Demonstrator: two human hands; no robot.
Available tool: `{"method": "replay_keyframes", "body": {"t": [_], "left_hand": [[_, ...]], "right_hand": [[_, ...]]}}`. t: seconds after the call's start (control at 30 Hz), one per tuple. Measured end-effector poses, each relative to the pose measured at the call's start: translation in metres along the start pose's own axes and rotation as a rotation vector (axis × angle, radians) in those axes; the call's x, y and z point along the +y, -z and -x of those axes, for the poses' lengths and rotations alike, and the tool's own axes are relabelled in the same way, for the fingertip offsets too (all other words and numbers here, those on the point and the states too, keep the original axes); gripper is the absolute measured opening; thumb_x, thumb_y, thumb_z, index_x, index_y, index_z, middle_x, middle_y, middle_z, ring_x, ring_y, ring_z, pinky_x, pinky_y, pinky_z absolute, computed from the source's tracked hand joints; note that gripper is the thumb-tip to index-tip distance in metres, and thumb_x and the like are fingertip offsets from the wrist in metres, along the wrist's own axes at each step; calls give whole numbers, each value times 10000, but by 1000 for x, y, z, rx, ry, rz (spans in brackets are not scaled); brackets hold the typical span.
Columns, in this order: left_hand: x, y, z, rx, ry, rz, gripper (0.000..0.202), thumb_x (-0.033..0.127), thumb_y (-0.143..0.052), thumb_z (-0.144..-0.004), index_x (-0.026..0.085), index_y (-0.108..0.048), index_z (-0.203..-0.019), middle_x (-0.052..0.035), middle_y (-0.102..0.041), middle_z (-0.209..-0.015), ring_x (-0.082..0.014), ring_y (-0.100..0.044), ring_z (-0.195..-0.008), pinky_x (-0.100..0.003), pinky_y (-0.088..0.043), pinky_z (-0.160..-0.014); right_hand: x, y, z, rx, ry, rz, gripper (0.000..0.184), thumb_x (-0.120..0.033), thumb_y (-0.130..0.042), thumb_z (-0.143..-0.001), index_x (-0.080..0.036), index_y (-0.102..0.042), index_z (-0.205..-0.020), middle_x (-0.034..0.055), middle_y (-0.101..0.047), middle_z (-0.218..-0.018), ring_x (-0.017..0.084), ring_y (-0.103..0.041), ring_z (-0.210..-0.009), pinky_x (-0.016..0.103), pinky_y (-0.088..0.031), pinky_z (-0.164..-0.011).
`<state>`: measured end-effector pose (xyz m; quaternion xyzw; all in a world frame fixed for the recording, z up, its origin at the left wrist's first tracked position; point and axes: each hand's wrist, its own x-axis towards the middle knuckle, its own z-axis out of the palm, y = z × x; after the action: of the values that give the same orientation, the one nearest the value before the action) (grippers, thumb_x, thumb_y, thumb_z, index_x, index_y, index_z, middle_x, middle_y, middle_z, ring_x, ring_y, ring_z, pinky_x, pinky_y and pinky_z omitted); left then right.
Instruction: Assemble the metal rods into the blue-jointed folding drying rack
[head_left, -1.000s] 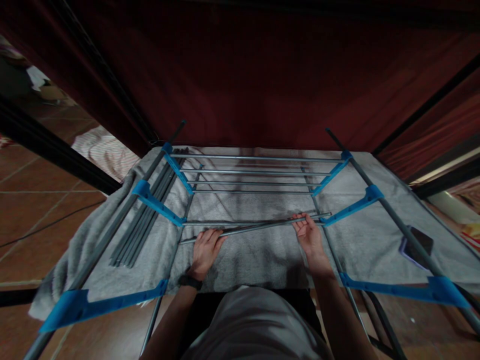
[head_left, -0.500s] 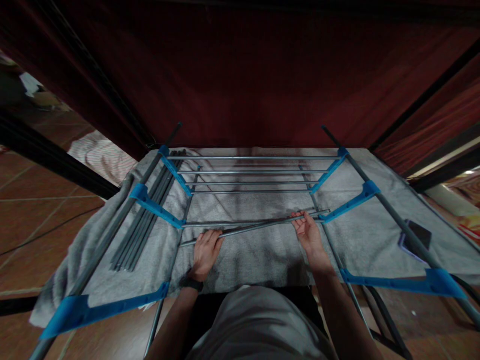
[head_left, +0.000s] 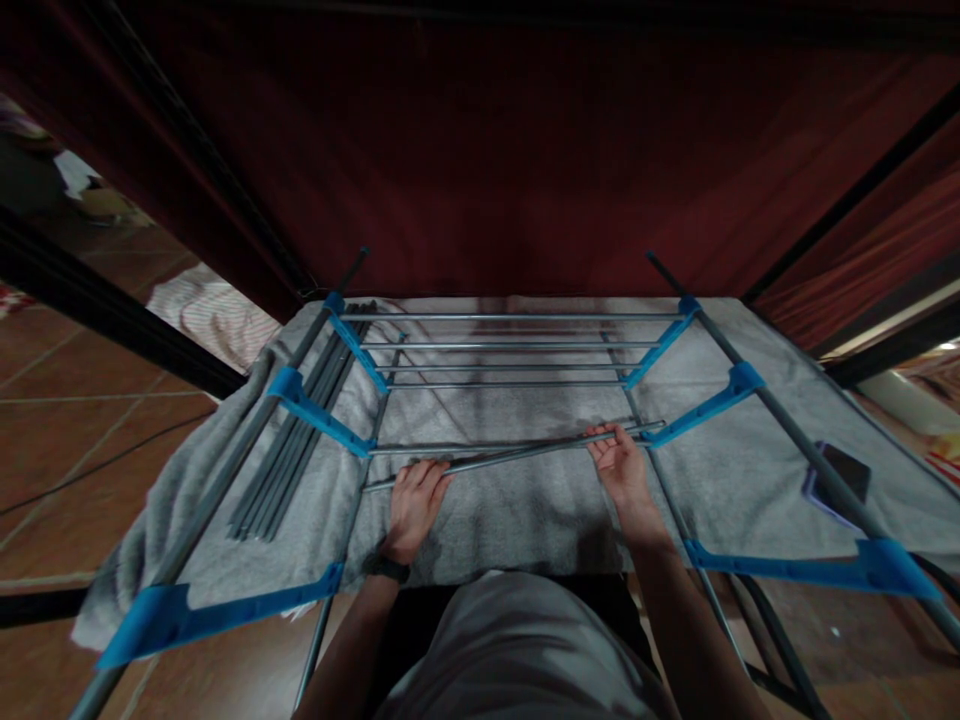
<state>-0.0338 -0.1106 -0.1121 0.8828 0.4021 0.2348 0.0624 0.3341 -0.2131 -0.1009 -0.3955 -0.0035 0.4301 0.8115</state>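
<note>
Loose rod (head_left: pixel 517 455): I have it slanting above the grey blanket (head_left: pixel 510 525), left end closer to the near edge.
Left hand (head_left: pixel 416 505): clamped over the rod, near its left end.
Right hand (head_left: pixel 619 468): palm up, fingers gripping the rod toward its right end.
Blue bracket (head_left: pixel 705 408): beside that end; I cannot tell whether they touch.
Bundled tubes (head_left: pixel 300 430): lying along the blanket's left edge.
Phone (head_left: pixel 852 473): toward the right edge.
</note>
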Motion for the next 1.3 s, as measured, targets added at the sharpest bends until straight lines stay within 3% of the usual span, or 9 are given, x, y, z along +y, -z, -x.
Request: {"method": "replay_keyframes", "body": {"t": [0.47,0.87,1.3], "left_hand": [[-6,-9,3,49,-10,-36,282,318,-443,-1055,204,-684,-1147,-77,-756,-1029,-261,-690,-960,-405,-476,-865],[-5,-2,3,55,-39,-37,291,342,-455,-1060,206,-708,-1104,-75,-757,-1037,-253,-692,-958,-409,-487,-864],[-3,1,2,46,-28,-9,319,374,-455,-1060,210,-716,-1143,-83,-752,-1090,-254,-682,-998,-421,-487,-894]], "right_hand": [[3,5,-3,-7,-4,-13,88,-252,-703,-841,-226,-629,-881,-12,-734,-827,143,-722,-813,264,-592,-774],[2,3,-3,-6,-2,-8,29,-235,-660,-867,-246,-634,-861,-7,-743,-803,149,-716,-787,271,-594,-749],[3,9,-4,-40,20,-5,154,-282,-709,-819,-215,-631,-933,-3,-742,-881,157,-731,-875,286,-594,-810]]}}
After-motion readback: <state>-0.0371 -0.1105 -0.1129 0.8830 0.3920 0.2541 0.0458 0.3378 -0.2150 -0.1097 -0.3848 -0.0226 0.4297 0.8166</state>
